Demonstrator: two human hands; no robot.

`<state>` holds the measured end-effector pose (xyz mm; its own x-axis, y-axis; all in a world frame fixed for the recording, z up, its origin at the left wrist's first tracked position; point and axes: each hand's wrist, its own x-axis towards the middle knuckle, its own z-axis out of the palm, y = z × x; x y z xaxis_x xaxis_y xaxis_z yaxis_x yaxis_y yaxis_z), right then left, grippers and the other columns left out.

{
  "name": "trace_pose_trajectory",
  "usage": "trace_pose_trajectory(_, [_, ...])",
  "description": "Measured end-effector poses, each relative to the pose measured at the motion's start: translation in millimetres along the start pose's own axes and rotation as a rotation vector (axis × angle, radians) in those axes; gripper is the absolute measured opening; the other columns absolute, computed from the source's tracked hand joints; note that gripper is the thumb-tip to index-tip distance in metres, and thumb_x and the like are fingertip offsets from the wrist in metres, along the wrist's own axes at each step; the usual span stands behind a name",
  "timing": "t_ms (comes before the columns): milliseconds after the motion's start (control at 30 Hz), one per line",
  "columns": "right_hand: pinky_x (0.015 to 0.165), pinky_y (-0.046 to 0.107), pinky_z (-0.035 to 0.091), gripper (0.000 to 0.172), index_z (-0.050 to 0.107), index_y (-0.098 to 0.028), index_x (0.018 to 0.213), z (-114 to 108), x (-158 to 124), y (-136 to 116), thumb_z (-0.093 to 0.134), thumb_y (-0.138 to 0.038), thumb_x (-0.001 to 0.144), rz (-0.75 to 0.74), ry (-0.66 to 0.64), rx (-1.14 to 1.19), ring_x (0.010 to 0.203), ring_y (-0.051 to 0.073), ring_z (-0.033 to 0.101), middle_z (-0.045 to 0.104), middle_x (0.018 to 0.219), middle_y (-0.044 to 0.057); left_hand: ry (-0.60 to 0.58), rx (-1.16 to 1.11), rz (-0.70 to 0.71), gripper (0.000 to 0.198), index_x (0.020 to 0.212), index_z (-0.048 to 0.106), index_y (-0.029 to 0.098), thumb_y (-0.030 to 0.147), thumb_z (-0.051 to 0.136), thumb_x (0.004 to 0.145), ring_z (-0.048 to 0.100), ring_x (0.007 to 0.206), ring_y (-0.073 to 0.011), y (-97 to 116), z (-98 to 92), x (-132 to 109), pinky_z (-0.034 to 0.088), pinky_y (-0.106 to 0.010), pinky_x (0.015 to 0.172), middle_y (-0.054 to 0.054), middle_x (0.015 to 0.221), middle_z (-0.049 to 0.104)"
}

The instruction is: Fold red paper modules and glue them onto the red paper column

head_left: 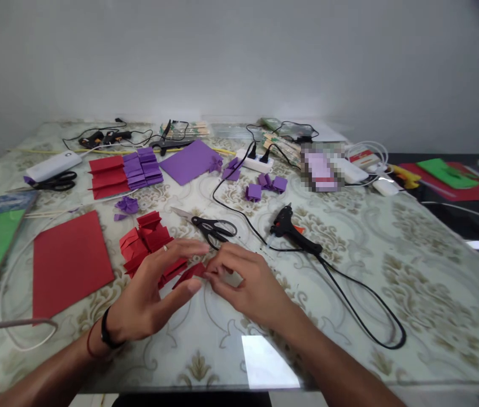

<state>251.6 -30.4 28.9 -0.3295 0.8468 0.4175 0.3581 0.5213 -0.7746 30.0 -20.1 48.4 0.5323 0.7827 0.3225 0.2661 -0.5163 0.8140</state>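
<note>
Nearest, two hands noted. Right hand (pixel 250 282) pinches the right end of one small red folded paper (pixel 192 273), located between the hands; left hand (pixel 150 297) spreads thumb and fingers around it. Beyond: one red sheet (pixel 72 265) at left, one glue gun (pixel 296 232) at right, one scissors (pixel 212 226) between. Farther: one purple sheet (pixel 191 161), one power strip (pixel 258 164) carrying two plugs (pixel 266 156).

There is one camera here, riding on the wearer's head and facing forward and down from just behind the near edge of the tabletop (pixel 349 362). It sits close enough that the left hand (pixel 144 297) and right hand (pixel 252 282) show large below the middle, while the far side runs back, smaller, to the pale wall (pixel 222 56) filling the top.
</note>
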Motion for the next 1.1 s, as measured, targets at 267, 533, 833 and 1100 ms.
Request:
trace_pose_trajectory(267, [0.08, 0.039, 0.049, 0.011, 0.071, -0.02, 0.091, -1.1, 1.5, 3.1, 0.068, -0.01, 0.095, -0.154, 0.073, -0.196, 0.085, 0.021, 0.059, 0.065, 0.085, 0.004, 0.097, 0.213, 0.038, 0.011, 0.102, 0.073, 0.021, 0.012, 0.069, 0.097, 0.074, 0.094, -0.0164, -5.3, 8.3, 3.9, 0.061, -0.028, 0.086, -0.003, 0.099, 0.076])
trace_pose_trajectory(533, [0.082, 0.042, 0.05, 0.008, 0.073, -0.02, 0.095, -1.8, -1.0, -2.7, 0.073, -0.012, 0.094, -0.22, 0.226, -0.318, 0.088, 0.023, 0.054, 0.06, 0.094, 0.006, 0.203, 0.305, 0.133, 0.012, 0.099, 0.075, 0.022, 0.011, 0.072, 0.097, 0.073, 0.088, -0.0135, -9.1, 8.6, 2.0, 0.061, -0.023, 0.08, -0.001, 0.097, 0.075])
trace_pose_trajectory(833, [0.083, 0.043, 0.046, 0.007, 0.076, -0.02, 0.093, -3.8, 2.1, 1.1, 0.072, -0.013, 0.095, -0.175, 0.2, -0.322, 0.087, 0.022, 0.058, 0.065, 0.089, 0.005, 0.165, 0.315, 0.191, 0.011, 0.102, 0.073, 0.02, 0.01, 0.07, 0.099, 0.075, 0.094, -0.0176, -4.8, 7.9, 5.9, 0.063, -0.031, 0.086, -0.003, 0.098, 0.08])
trace_pose_trajectory(1100, [0.084, 0.044, 0.045, 0.011, 0.075, -0.022, 0.088, -5.1, 1.2, -2.7, 0.073, -0.013, 0.094, -0.174, 0.188, -0.286, 0.085, 0.021, 0.057, 0.063, 0.087, 0.003, 0.185, 0.391, 0.244, 0.015, 0.102, 0.075, 0.022, 0.008, 0.072, 0.096, 0.079, 0.086, -0.018, -2.8, 4.0, 4.6, 0.064, -0.033, 0.081, -0.001, 0.094, 0.083])
